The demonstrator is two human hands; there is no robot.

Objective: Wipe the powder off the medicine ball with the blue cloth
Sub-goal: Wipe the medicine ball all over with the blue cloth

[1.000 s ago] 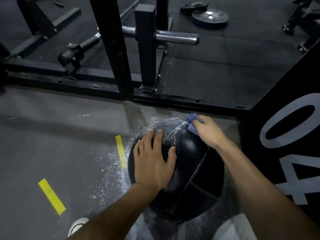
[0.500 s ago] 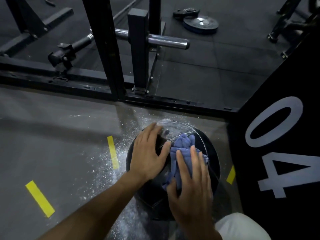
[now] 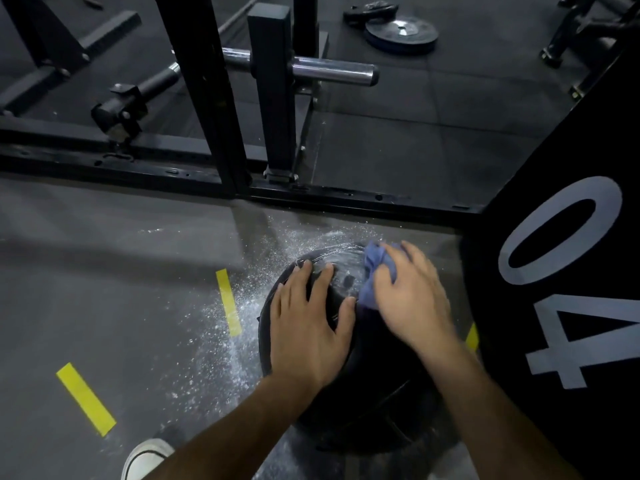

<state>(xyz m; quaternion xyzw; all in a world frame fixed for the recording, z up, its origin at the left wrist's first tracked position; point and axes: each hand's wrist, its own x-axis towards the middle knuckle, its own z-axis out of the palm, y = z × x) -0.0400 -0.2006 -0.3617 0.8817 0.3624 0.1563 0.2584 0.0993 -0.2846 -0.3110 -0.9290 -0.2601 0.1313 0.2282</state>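
We keep the L hand (image 3: 308, 327) flat, fingers spread, pinning the ball (image 3: 349, 358) w/o gripping it. R hand (image 3: 410, 299) presses the bunched cloth (image 3: 375, 271) on the far top; best sweep powder off toward the floor (image 3: 138, 289). Ball sits centre-right on the floor, black, still dusted white on top.

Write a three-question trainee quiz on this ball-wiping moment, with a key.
1. True or false: the left hand lies flat on the medicine ball.
2. Which hand presses the blue cloth to the ball?
A. left
B. right
C. both
3. Fill in: white powder lies scattered on the ____ left of the ball.

Key:
1. True.
2. B, the right hand, near the ball's far top.
3. Floor.
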